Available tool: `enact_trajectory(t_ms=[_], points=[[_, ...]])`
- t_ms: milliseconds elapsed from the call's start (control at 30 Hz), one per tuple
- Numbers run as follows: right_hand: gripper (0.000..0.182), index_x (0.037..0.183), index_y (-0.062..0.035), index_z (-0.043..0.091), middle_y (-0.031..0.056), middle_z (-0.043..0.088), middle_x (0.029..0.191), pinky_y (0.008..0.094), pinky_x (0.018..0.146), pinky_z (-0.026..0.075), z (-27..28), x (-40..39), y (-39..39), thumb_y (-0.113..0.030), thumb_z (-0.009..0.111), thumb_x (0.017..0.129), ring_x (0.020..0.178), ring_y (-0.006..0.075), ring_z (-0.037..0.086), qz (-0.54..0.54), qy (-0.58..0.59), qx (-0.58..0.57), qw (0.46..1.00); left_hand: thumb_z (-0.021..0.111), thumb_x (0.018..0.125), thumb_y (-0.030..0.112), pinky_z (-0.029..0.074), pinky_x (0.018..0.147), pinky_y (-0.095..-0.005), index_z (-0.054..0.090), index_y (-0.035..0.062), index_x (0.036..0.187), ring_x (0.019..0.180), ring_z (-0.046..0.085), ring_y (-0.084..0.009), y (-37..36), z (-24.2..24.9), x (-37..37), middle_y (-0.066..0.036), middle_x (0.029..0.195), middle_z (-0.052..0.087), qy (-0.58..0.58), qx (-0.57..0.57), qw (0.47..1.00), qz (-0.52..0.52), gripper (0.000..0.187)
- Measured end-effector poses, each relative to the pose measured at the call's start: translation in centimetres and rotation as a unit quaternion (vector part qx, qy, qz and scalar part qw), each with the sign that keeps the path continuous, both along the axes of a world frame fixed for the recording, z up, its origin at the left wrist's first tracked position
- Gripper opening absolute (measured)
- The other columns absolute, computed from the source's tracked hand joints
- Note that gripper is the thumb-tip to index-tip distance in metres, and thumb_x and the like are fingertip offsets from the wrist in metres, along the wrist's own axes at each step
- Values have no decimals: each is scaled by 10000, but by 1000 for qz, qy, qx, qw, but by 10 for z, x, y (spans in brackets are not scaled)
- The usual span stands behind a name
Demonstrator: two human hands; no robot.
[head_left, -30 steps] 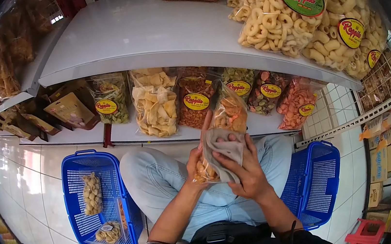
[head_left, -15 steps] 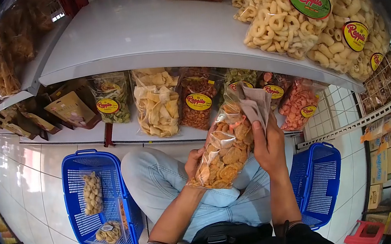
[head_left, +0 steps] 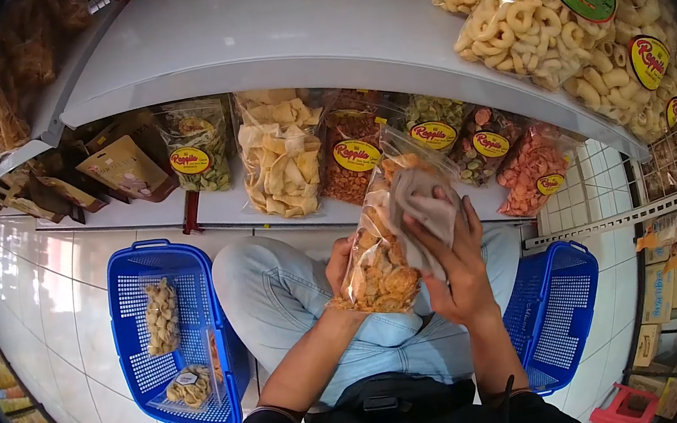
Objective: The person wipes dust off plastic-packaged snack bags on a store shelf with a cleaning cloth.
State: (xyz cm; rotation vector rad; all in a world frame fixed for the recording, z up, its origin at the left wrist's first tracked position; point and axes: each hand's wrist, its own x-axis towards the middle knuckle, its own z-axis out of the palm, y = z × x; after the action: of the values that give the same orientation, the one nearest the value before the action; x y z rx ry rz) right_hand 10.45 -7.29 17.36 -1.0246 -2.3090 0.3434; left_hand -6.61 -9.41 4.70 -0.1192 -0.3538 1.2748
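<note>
A clear bag of round brown chips [head_left: 381,270] is held tilted above my crossed legs. My left hand [head_left: 340,267] grips the bag's left side, its fingers partly hidden behind the plastic. A folded grey cloth [head_left: 426,216] lies against the right face of the bag, under the fingers of my right hand [head_left: 456,260], which presses it there. Just beyond the bag, on the lower shelf [head_left: 273,230], stand a bag of pale chips [head_left: 281,159] and a bag of reddish-brown snacks [head_left: 351,159].
A blue basket [head_left: 159,249] with several snack bags stands left of my legs; another blue basket [head_left: 555,312] is at my right. The upper shelf edge [head_left: 271,72] juts out ahead, bearing large bags of ring snacks [head_left: 531,27]. A wire rack [head_left: 610,220] stands to the right.
My right hand has brought the cloth down from the bag's top onto its right face. My left hand still holds the bag. The view has shifted slightly.
</note>
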Motion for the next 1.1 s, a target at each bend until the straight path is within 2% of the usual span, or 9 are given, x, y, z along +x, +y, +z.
enact_trajectory(t_ms=[100, 200, 333, 367, 467, 600, 633, 833, 1100], points=[[496, 1209, -67, 788, 188, 624, 1473, 675, 1241, 200, -8, 0, -17, -452, 534, 1026, 1488, 385, 491, 43, -17, 29, 998, 486, 1014, 392, 536, 1099, -479, 529, -31, 1488, 1217, 685, -359, 0, 11, 1, -243, 1385, 661, 74, -81, 994, 21, 637], [506, 1121, -69, 812, 178, 689, 1373, 664, 1233, 238, -4, 1, -32, -478, 526, 1035, 1436, 368, 554, 115, -25, 41, 992, 478, 1009, 382, 542, 1093, -462, 531, -41, 1487, 1189, 695, -365, -6, 1, -8, -247, 1368, 667, 151, -117, 982, -1, 640], [457, 1087, -64, 824, 142, 760, 1216, 642, 1213, 299, -10, 13, -29, -446, 593, 993, 1274, 367, 661, 58, 136, 32, 988, 499, 1017, 405, 547, 1080, -503, 544, -37, 1474, 1160, 703, -386, 1, 10, 2, -242, 1344, 683, 163, -73, 984, -17, 638], [440, 1150, -45, 803, 152, 740, 1263, 629, 1218, 298, -8, 8, -26, -398, 614, 967, 1265, 370, 652, -15, 150, 55, 987, 510, 1024, 409, 553, 1065, -523, 563, -26, 1455, 1147, 712, -377, 0, -21, 3, -224, 1322, 698, 145, -68, 987, -27, 615], [444, 1227, -37, 770, 161, 715, 1309, 625, 1231, 279, 7, -5, -9, -354, 611, 959, 1326, 375, 611, -50, 41, 45, 997, 520, 1023, 399, 552, 1067, -520, 561, -19, 1451, 1150, 708, -369, 2, 15, 4, -215, 1317, 695, -20, -17, 998, -60, 599], [356, 1117, -81, 764, 168, 652, 1462, 626, 1250, 231, -3, -9, -22, -374, 629, 968, 1484, 349, 494, 86, -45, 53, 994, 556, 1003, 406, 532, 1087, -517, 519, -13, 1478, 1191, 677, -370, -2, 13, -1, -215, 1358, 656, 46, -21, 998, -42, 634], [302, 1051, -152, 753, 121, 635, 1506, 608, 1269, 186, -5, -12, -33, -402, 586, 1028, 1510, 282, 477, 100, -59, 46, 992, 565, 998, 407, 527, 1092, -516, 508, -11, 1484, 1201, 669, -370, -6, 7, -3, -215, 1368, 647, 78, -24, 996, -37, 644], [304, 1231, -316, 733, -92, 629, 1516, 502, 1331, 68, -1, -16, -70, -452, 522, 1061, 1466, 65, 490, 144, -143, 194, 960, 619, 966, 417, 498, 1123, -512, 445, -2, 1524, 1262, 623, -372, -31, -9, -18, -214, 1430, 589, 177, -35, 983, -19, 719], [417, 1402, -294, 682, -136, 621, 1507, 483, 1347, 56, -7, -18, -78, -461, 512, 1060, 1446, -6, 480, 150, -146, 205, 956, 691, 925, 431, 459, 1164, -506, 360, 10, 1576, 1343, 562, -374, -25, 0, -8, -212, 1511, 513, 181, -31, 983, -29, 842]])
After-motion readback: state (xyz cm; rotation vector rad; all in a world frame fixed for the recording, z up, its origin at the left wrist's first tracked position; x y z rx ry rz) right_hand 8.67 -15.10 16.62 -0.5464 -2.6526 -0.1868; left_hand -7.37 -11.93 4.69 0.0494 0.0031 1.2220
